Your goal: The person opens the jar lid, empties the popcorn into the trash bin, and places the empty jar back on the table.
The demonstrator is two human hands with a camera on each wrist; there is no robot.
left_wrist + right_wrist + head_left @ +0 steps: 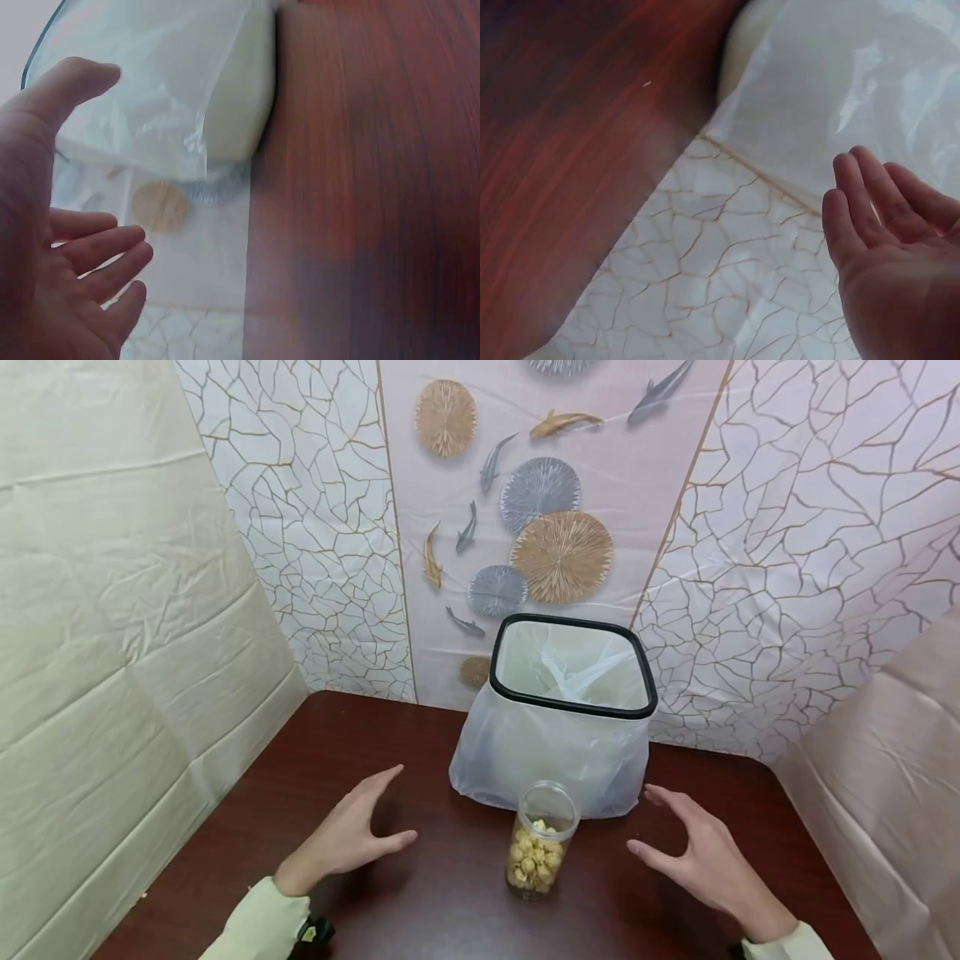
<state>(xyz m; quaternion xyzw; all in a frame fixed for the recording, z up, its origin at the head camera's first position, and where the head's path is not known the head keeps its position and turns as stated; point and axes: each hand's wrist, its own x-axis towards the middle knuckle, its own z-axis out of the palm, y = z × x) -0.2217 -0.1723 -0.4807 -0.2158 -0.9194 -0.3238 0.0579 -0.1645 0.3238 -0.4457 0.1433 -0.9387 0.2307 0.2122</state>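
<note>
A clear plastic jar (535,858) partly filled with yellow popcorn stands on the dark table, its mouth uncovered. Just behind it is a white trash bin with a black rim (573,706), lined by a translucent plastic bag (555,752) that hangs over its outside. To the left of the jar, my left hand (352,831) hovers with thumb and fingers spread, holding nothing. My right hand (697,852) is held likewise on the jar's other side, apart from it. Both wrist views show the hands' relaxed fingers near the bagged bin, not touching it.
The dark reddish wooden table (442,910) ends at a patterned wall covering (300,568) behind the bin. Beige cloth (112,610) hangs along the left side, and more cloth (892,777) on the right. A small pale crumb (647,84) lies on the table.
</note>
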